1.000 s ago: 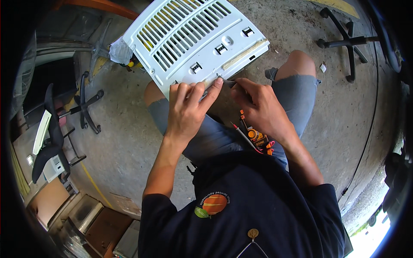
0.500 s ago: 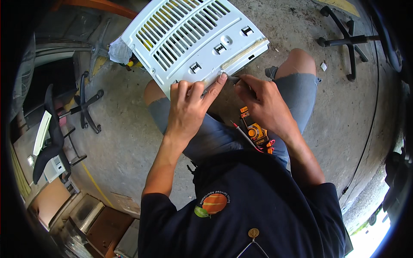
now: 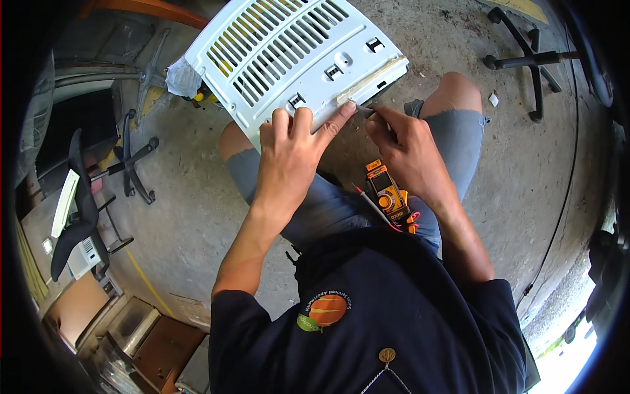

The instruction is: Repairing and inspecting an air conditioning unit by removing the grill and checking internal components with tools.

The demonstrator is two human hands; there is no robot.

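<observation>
A white slotted panel point(image 3: 314, 82) leans across my knees, with a narrow beige strip point(image 3: 374, 80) running along its near right edge. My left hand point(image 3: 289, 157) grips the panel's near edge. Its index finger stretches right and presses at the strip's near end, while the other fingers are bent and their tips hidden. Just right of that fingertip, my right hand point(image 3: 407, 148) pinches a thin dark grey piece point(image 3: 363, 110); its kind is not clear. An orange multimeter point(image 3: 386, 194) lies on my lap below the right hand, beside a probe point(image 3: 371, 203) with a red tip.
Wheeled chair bases stand on the concrete floor at the right point(image 3: 525, 61) and left point(image 3: 129, 157). A black cable point(image 3: 569, 177) runs down the right side. Boxes and panels point(image 3: 164, 348) are stacked at lower left. A plastic bag point(image 3: 183, 79) sits by the panel's left edge.
Both hands have shifted slightly right and up along the panel's edge. The left index fingertip now lies further along, over the beige strip's end. The multimeter shows more fully.
</observation>
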